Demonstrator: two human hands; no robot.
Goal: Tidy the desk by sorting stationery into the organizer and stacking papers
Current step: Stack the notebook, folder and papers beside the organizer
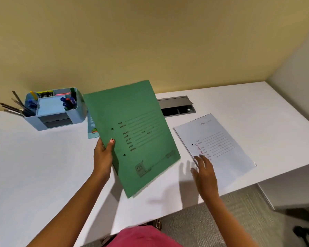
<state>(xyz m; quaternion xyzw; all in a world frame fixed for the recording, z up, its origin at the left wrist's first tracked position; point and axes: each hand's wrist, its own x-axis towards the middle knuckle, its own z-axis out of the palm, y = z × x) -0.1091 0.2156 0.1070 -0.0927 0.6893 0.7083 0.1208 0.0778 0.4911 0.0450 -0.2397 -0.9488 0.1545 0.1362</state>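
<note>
My left hand (pixel 103 154) grips the left edge of a green file folder (pixel 134 136) and holds it tilted above the white desk (pixel 34 166). A white folder (pixel 216 145) with printed lines lies flat on the desk to the right. My right hand (pixel 203 172) hovers with fingers spread at that folder's near left corner, fingertips at its edge. A light blue booklet (pixel 91 129) lies mostly hidden behind the green folder. The blue organizer (pixel 52 111) stands at the back left, holding pens, pencils and markers.
A grey cable hatch (pixel 177 106) is open at the back of the desk, against the yellow wall. The desk's front edge runs diagonally near my body. Carpet floor (pixel 230 220) and a white cabinet lie to the right.
</note>
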